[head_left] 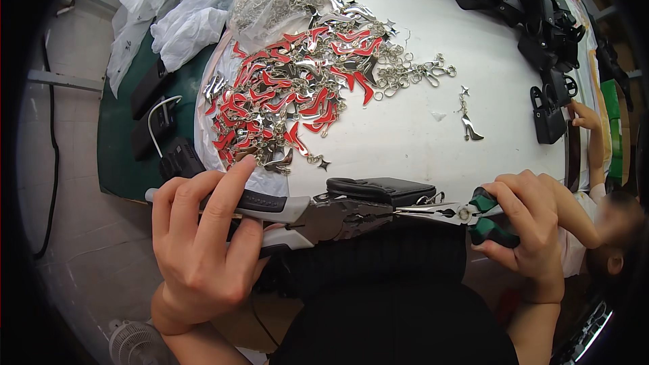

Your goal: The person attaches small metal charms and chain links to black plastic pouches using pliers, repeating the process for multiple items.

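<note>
My left hand [203, 243] is wrapped round the grey-and-black handles of large pliers [331, 220], their dark jaws pointing right. In my right hand [531, 220] are smaller needle-nose pliers [466, 213] with green-and-black grips, pointing left. The two tips meet in front of a small black leather pouch [385, 190] at the table's near edge. Whatever sits between the tips is too small to make out. A metal ring or clasp [427, 199] shows at the pouch's right end. Beyond my left hand lies a heap of red and silver high-heel-shoe charms [270, 94] on short chains.
A clear plastic bag of chains [277, 0] lies behind the heap, beside loose clasps [416, 73]. One shoe charm [470, 127] lies apart. Black pouches [547, 111] line the right side, where another person's hand [583, 116] reaches in. Black devices [179, 159] and white bags [189, 27] are left.
</note>
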{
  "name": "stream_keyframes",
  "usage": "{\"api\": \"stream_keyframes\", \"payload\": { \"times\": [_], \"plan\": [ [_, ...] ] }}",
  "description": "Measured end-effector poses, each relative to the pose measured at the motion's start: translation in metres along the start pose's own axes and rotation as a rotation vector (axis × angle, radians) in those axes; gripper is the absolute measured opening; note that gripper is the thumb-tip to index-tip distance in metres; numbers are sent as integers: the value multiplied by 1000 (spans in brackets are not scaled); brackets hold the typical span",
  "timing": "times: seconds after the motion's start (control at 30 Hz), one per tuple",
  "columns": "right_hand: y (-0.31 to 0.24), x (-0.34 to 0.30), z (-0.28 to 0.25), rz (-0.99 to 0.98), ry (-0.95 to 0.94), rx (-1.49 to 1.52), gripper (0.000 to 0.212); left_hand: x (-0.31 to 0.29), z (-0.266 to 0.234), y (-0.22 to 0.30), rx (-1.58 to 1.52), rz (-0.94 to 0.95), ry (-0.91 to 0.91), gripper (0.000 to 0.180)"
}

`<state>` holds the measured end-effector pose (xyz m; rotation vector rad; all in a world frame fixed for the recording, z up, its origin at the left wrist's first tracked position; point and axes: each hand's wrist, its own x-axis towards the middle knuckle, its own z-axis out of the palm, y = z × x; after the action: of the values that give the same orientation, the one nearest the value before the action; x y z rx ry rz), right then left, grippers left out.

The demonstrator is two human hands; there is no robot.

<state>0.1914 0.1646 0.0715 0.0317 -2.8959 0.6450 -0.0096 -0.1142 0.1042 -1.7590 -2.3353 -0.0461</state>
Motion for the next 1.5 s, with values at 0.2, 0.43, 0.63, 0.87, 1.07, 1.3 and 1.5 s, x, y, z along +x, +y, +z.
{"api": "stream_keyframes", "payload": {
  "times": [0.2,0.43,0.63,0.87,1.07,1.3,1.5],
  "plan": [
    [0,0,3,-9,14,5,60,-1,1,2,23,-9,14,22],
    [1,-3,4,-5,18,4,61,-3,4,-1,-59,20,-41,25],
    [4,-5,7,-42,24,24,61,-3,5,-3,-212,-5,-112,31],
    [7,-7,7,-74,36,4,62,-1,5,-8,-279,-16,-198,33],
    [9,-7,7,-109,52,8,62,-1,3,-8,-326,-23,-233,32],
    [9,-10,8,-51,61,83,60,2,8,-11,-270,77,-163,29],
    [8,-13,13,-19,51,125,60,2,11,-14,-198,162,-121,20]
  ]
}}
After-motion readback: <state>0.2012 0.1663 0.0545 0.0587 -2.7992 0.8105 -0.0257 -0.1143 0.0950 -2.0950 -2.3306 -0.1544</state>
